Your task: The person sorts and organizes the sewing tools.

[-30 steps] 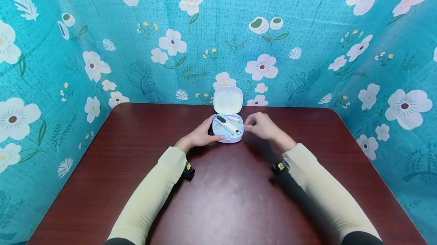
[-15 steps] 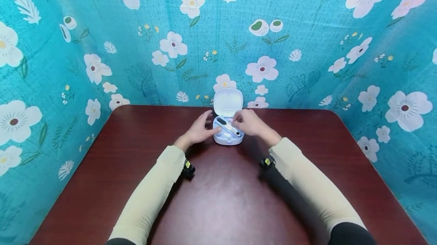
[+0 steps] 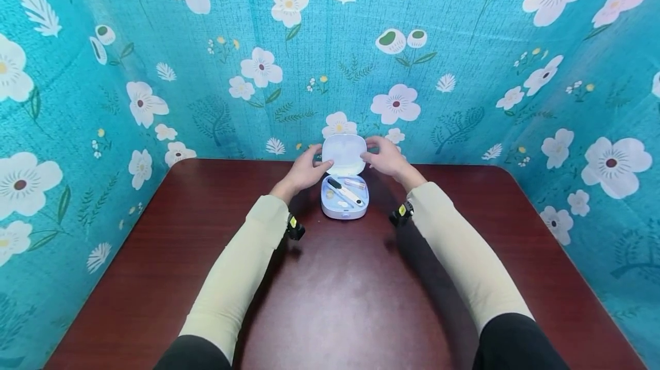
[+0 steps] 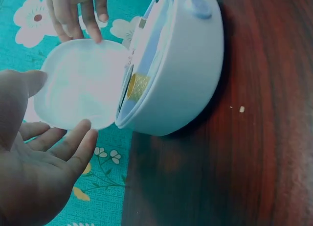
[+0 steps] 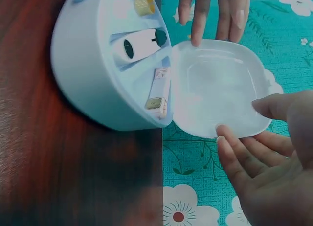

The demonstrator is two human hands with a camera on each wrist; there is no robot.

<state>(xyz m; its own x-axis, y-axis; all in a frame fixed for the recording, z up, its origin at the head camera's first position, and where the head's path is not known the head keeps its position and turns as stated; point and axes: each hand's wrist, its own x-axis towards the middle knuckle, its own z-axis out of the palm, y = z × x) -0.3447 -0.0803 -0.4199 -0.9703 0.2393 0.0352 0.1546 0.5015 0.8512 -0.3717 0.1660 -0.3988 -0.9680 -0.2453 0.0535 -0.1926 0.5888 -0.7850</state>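
Observation:
A small pale-blue and white sewing box (image 3: pixel 345 215) stands near the table's far edge, its hinged lid (image 3: pixel 344 149) raised behind it. At the lid's left edge, my left hand (image 3: pixel 303 170) holds on with thumb in front and fingers along the side. My right hand (image 3: pixel 388 158) grips the right edge likewise, its thumb (image 5: pixel 274 106) over the lid's inner face. Inside the box lie a white tool with a black end (image 3: pixel 350 193), a gold dimpled thimble (image 4: pixel 138 86) and a slim whitish item with a gold part (image 5: pixel 160 89), whose kind I cannot tell.
The dark red-brown table (image 3: pixel 330 295) ends just behind the box. A teal flowered curtain (image 3: pixel 216 43) hangs behind and on both sides. A tiny pale crumb (image 4: pixel 241 109) lies on the tabletop before the box.
The right hand went from the box's right side over its contents, then back and up to the lid's right edge. The left hand left the box's left side and moved up to the lid.

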